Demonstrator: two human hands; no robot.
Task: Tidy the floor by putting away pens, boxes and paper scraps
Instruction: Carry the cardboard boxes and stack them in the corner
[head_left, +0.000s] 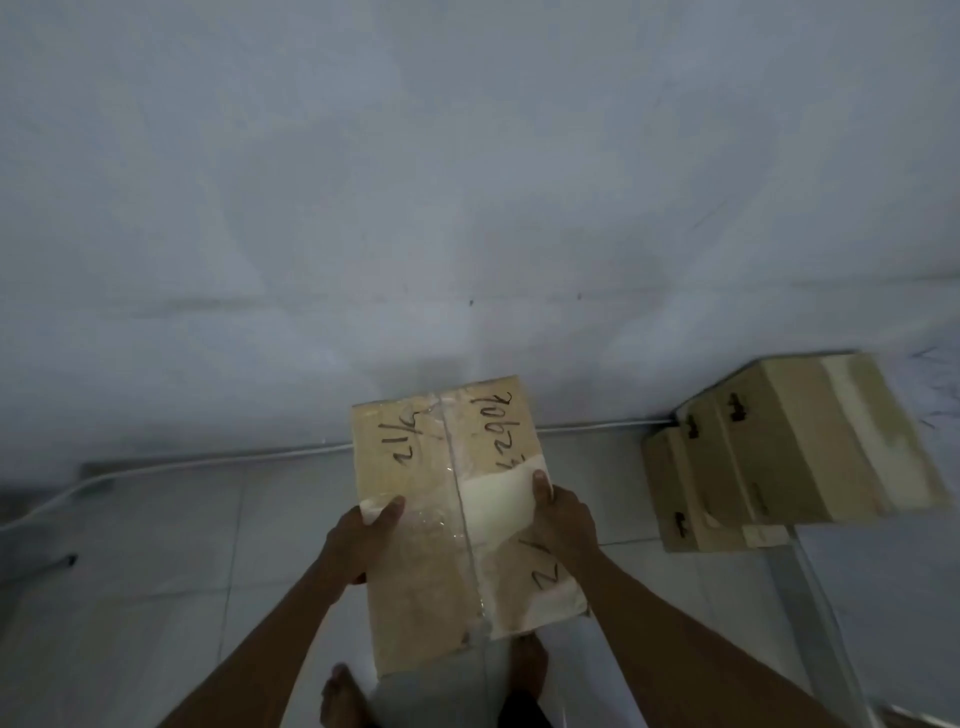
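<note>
I hold a taped brown cardboard box (441, 467) with black handwriting on its top, in front of me above the tiled floor. My left hand (358, 540) grips its left side, thumb on top. On the right side my right hand (563, 519) does the same, thumb resting on a pale patch of the lid. My bare feet show below the box.
Two stacked cardboard boxes (779, 452) stand on the floor at the right against the pale wall (467, 182). A white cable (208, 460) runs along the foot of the wall. A small dark object (67, 560) lies on the floor (156, 571) at the far left.
</note>
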